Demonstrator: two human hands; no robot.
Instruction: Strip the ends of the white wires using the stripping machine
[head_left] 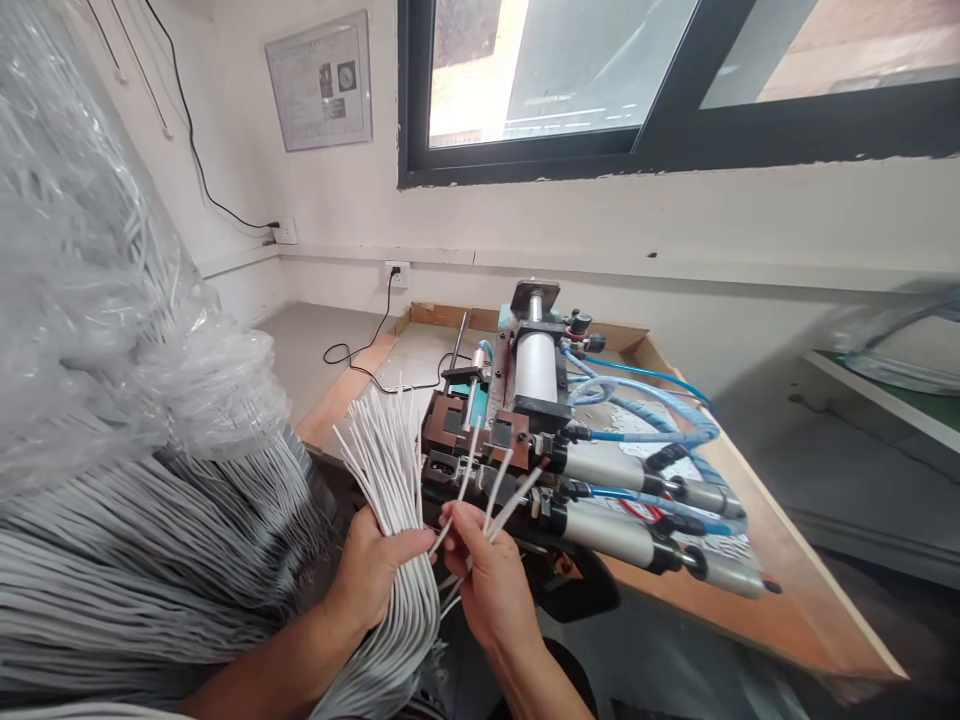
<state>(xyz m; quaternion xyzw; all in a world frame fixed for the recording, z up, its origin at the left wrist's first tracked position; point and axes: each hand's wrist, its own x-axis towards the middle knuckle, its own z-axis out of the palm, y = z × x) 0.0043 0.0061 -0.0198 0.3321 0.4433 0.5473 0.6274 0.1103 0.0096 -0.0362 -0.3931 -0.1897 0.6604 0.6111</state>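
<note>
My left hand [375, 570] is closed around a thick bundle of white cables [386, 465], whose ends fan upward. My right hand [487, 580] is just to its right and pinches three separate white cables [499, 495], their tips pointing up at the front of a pneumatic wire-stripping machine [517, 430]. The cable tips lie close to the machine's dark jaws, and I cannot tell whether they touch. The bundle trails down past my left wrist toward my lap.
The machine sits on a wooden table [757, 560] with blue air hoses [645, 400] and silver cylinders [645, 540]. A big heap of grey-white cables [150, 540] under clear plastic wrap [97, 280] fills the left. Wall sockets and a black cord are behind.
</note>
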